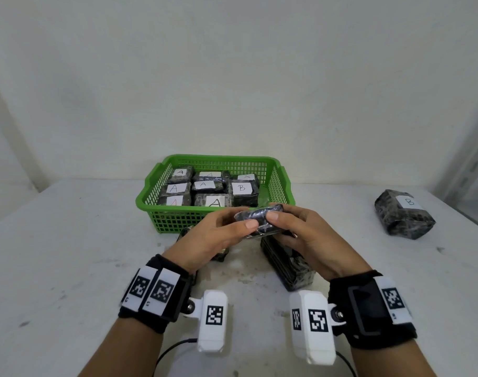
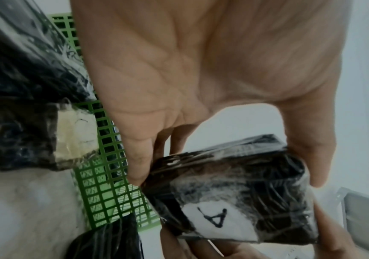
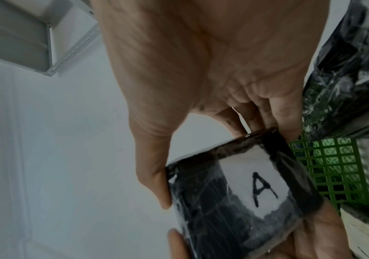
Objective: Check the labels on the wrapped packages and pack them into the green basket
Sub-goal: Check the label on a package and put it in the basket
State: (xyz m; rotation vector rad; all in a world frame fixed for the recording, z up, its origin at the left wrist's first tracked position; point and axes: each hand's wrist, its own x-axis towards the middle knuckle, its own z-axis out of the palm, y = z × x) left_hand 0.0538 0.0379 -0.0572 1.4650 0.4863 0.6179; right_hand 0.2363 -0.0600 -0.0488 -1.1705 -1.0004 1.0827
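Both hands hold one black wrapped package (image 1: 259,219) in the air just in front of the green basket (image 1: 178,219). My left hand (image 1: 219,235) grips its left end, thumb on top. My right hand (image 1: 300,232) grips its right end. The package's white label reads "A" (image 3: 261,185) and faces down toward the wrists; the same label (image 2: 214,220) shows in the left wrist view. The basket (image 2: 103,175) holds several labelled packages, mostly "A" and one "B" (image 1: 242,188).
A black package (image 1: 289,265) lies on the white table under my right hand, and another (image 1: 189,235) is partly hidden under my left hand. A "B" package (image 1: 403,213) sits at the far right. A wall stands behind the basket.
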